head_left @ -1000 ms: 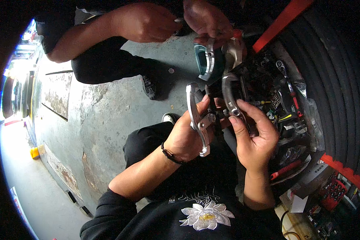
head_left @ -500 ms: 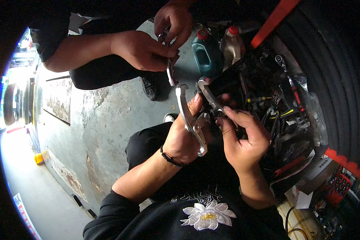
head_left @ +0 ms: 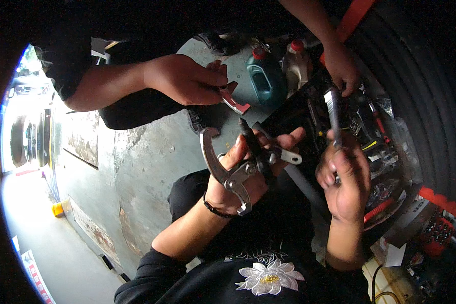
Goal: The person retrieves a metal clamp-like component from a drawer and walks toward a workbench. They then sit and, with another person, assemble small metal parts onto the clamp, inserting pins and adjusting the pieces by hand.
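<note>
A gear puller (head_left: 255, 152) rests across the palm of my left hand (head_left: 253, 193), its dark pointed centre screw angled up and away. One hooked steel jaw (head_left: 210, 156) hangs on its left side, and a small flat link (head_left: 291, 158) sticks out on the right. My left thumb and fingers support it from below and behind. Apart from it, to the right, my right hand (head_left: 347, 187) is closed round a loose metal puller jaw (head_left: 335, 114), which stands upright and is blurred by motion.
Across from me, a co-worker's hand (head_left: 185, 81) holds another hooked jaw (head_left: 235, 105); their other hand (head_left: 342, 66) reaches over the tool case. A green jug (head_left: 264, 83) and a pale jug (head_left: 295, 68) stand beyond. Ratchet and pliers lie among clutter at right, by tyres (head_left: 420, 101).
My right hand has moved right, taking the loose jaw off from the puller. My left hand has tipped the puller and opened somewhat. One co-worker's hand has swung over to the tool case.
</note>
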A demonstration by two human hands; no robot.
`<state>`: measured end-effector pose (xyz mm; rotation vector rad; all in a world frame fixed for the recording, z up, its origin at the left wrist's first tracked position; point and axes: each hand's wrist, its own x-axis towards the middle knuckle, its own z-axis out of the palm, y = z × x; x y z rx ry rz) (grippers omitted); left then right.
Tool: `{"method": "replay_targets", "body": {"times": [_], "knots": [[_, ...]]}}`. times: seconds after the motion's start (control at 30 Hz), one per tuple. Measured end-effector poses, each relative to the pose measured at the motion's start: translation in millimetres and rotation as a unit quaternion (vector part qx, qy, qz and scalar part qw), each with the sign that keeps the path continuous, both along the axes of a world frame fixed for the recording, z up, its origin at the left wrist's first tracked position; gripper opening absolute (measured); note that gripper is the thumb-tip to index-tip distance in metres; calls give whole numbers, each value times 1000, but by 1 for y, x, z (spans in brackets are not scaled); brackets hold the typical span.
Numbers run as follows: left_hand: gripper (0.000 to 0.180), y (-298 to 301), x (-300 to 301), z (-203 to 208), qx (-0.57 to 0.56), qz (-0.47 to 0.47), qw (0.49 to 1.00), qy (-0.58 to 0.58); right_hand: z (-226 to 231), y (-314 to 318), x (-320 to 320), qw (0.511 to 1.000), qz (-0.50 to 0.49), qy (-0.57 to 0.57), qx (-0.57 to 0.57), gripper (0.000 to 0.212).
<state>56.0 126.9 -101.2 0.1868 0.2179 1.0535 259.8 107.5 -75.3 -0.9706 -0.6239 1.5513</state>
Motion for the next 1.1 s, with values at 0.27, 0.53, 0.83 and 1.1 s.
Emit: {"method": "replay_targets", "body": {"times": [0.27, 0.53, 0.83, 1.1], "knots": [[37, -6, -3, -2, -53, -25, 998, -9, -4, -11, -17, 970, -6, -216, 108, 30], [36, -7, -4, -7, -46, -18, 998, 29, -6, -2, -22, 984, 23, -142, 106, 25], [34, -3, 2, -4, -111, -12, 994, 19, -3, 3, -16, 981, 46, -160, 100, 26], [33, -5, 4, -7, -100, -14, 995, 10, -17, 5, -18, 967, 43, -173, 185, 26]]}}
